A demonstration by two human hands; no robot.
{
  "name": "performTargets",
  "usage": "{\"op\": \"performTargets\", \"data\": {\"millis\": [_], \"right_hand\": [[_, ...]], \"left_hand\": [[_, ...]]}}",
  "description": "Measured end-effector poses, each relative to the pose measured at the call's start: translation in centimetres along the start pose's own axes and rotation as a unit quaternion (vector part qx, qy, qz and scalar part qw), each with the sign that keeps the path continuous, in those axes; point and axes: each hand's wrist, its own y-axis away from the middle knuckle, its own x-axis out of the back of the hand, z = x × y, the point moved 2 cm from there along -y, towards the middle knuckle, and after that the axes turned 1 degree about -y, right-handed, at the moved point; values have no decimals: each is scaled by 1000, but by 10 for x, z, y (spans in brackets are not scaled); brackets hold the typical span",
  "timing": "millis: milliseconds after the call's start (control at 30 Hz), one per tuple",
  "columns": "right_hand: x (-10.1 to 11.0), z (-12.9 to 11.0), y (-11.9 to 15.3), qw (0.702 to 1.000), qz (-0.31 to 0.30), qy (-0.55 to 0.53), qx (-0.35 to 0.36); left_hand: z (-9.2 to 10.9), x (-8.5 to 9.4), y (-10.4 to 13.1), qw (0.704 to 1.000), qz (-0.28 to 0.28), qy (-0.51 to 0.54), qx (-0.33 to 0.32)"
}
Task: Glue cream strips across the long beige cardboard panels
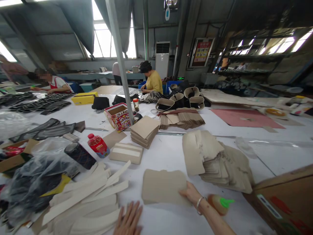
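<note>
My right hand, with a bracelet at the wrist, grips the right edge of a flat beige cut panel over the white table. My left hand lies palm down with fingers spread, beside a heap of long pale strips. A fanned pile of similar beige panels is just beyond my right hand. Close to my right forearm lies a bottle with a green nozzle. Farther in are a stack of beige rectangular sheets and a beige flat piece with a white strip.
A cardboard box stands at the right edge. To the left are a red bottle, a dark roll and plastic bags. A metal post rises beyond a patterned box. A person in yellow sits across the table.
</note>
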Motion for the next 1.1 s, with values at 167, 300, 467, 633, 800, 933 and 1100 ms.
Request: {"op": "performTargets", "data": {"millis": [167, 300, 467, 633, 800, 933, 1100], "right_hand": [[3, -17, -14, 990, 35, 131, 23], [7, -40, -35, 929, 129, 343, 51], [-30, -63, -55, 819, 101, 548, 133], [-52, -35, -36, 772, 50, 618, 137], [-47, -3, 13, 774, 38, 616, 139], [-46, -10, 18, 784, 48, 603, 136], [-34, -41, -23, 794, 144, 580, 112]], "left_hand": [[-47, 38, -55, 997, -20, -59, 51], [-26, 56, -103, 999, -19, -27, 31], [13, 48, -171, 992, -89, 30, 87], [34, 19, -158, 984, -131, 67, 103], [54, 13, -98, 987, -115, 71, 87], [55, 23, -97, 983, -125, 66, 114], [25, 39, -129, 961, -100, 60, 249]]}}
